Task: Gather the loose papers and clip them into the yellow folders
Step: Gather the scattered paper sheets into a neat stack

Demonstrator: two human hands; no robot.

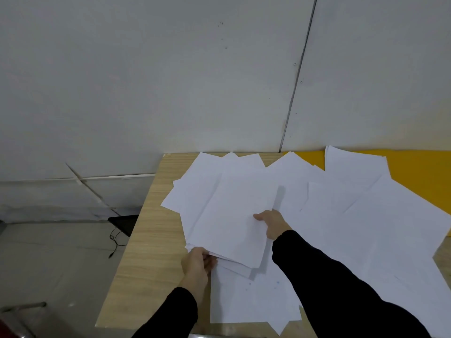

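A sheaf of white papers is lifted a little off the table on its left half. My left hand grips the sheaf's near left corner. My right hand holds its right edge, thumb on top. More loose white sheets lie spread over the right half of the table and near its front edge. A yellow folder lies flat at the back right, mostly covered by sheets. A clip is not visible.
The wooden table ends at its left edge, with grey floor below. A black object with a cable sits on the floor by the table. A grey wall stands right behind the table.
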